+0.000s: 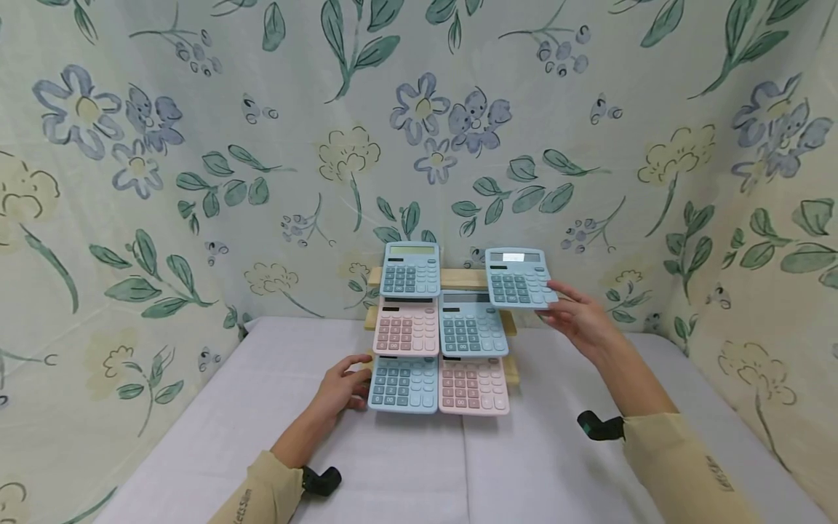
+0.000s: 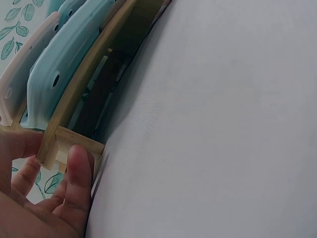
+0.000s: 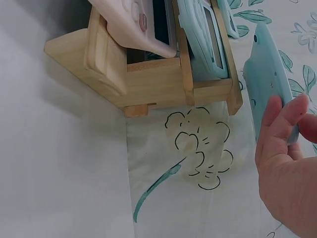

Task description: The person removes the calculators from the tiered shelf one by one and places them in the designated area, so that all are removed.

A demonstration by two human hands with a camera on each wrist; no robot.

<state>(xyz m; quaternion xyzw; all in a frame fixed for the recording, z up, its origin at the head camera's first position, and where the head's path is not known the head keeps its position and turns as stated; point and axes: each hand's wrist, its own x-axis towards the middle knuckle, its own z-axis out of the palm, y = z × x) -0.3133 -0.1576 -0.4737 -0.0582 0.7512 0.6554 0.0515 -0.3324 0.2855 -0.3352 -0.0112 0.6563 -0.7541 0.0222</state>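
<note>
While my outstretched right hand (image 1: 576, 320) pinches one blue calculator (image 1: 519, 284) by the top right corner of the rack (image 1: 463, 279), my left hand (image 1: 339, 388) grips its bottom left corner. Three more blue ones (image 1: 474, 325) and two pink ones (image 1: 406, 327) sit on it.

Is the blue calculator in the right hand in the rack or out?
Out: the right hand holds the blue calculator, and the right wrist view shows a gap between it and the wooden rack.
</note>
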